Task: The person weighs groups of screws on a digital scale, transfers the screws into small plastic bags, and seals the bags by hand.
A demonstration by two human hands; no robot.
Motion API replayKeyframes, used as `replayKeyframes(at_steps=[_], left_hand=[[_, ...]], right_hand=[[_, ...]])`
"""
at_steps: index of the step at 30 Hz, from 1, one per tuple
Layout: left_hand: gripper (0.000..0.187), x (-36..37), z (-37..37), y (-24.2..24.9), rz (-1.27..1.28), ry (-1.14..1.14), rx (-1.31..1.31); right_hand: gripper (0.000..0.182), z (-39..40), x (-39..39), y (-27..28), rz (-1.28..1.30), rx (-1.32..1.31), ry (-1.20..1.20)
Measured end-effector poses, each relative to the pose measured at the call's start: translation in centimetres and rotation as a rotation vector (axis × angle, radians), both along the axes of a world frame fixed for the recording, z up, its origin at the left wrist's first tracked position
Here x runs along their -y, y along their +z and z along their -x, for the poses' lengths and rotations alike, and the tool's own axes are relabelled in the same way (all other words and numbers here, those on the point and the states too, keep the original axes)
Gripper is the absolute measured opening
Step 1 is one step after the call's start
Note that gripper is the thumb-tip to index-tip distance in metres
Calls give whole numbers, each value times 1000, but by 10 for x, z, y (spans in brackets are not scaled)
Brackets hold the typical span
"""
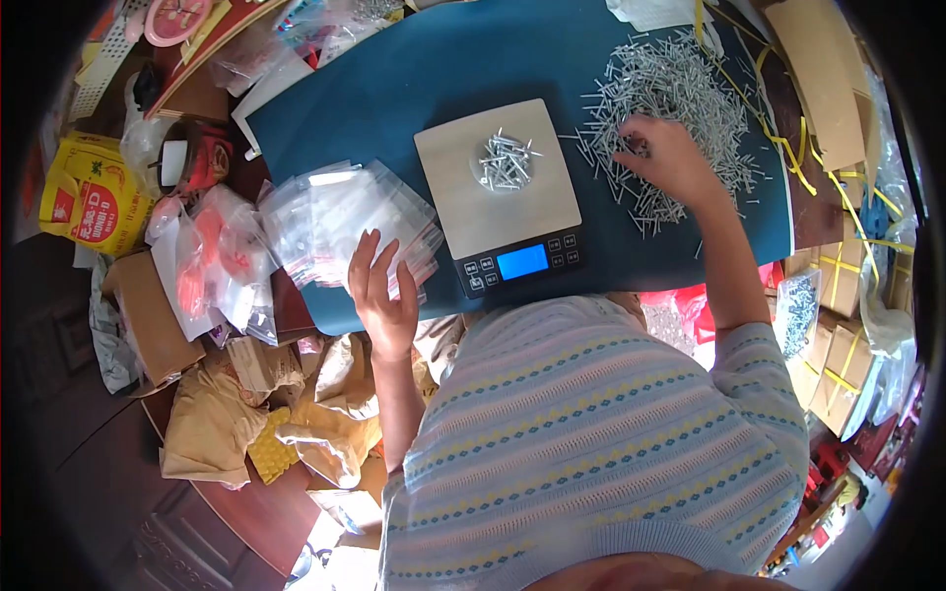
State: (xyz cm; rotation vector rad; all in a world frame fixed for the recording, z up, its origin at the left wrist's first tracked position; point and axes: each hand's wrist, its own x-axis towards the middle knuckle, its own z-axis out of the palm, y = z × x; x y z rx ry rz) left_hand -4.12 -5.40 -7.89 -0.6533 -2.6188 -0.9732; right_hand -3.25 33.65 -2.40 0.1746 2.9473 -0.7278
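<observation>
A digital scale point(463, 212) with a lit blue display lies on the dark blue mat. On its plate a small clear dish holds a heap of screws point(506, 164). At the right is a large pile of silver screws point(680, 84). My right hand point(666, 160) is over the pile's lower left part, its fingers curled together; what they hold, if anything, is too small to make out. Clear plastic bags point(340, 217) lie spread left of the scale. My left hand point(382, 298) rests at their near edge with its fingers apart, holding nothing.
A yellow bag point(96, 192) and a cardboard box point(153, 315) stand at the left. Brown paper bags point(212, 424) lie lower left. Yellow straps point(788, 163) trail along the mat's right edge, near stacked boxes point(838, 369). A pink clock point(177, 18) is at the top left.
</observation>
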Motion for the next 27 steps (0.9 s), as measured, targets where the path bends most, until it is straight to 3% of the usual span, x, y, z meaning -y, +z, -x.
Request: replayKeyframes(at_steps=[2,5,10,13,23,27], left_hand=[[30,-3,1,0,33,-12,44],[29,-12,2,-3,129,18,72],[14,0,7,-16,172,35,116],[15,0,8,-16,57,102,177],[22,-8,16,-17,143,87,49],[17,-12,10,-10,80,142,114]], right_hand=[[41,-5,15,-18,-169,11,-84],[37,-2,37,-29,-285,21,-138],[22,3,12,-46,25,-57,-46],[15,-2,3,-48,139,-130,-41],[13,3,14,-31,314,-212,-94],[16,11,41,-10,733,-83,-59]])
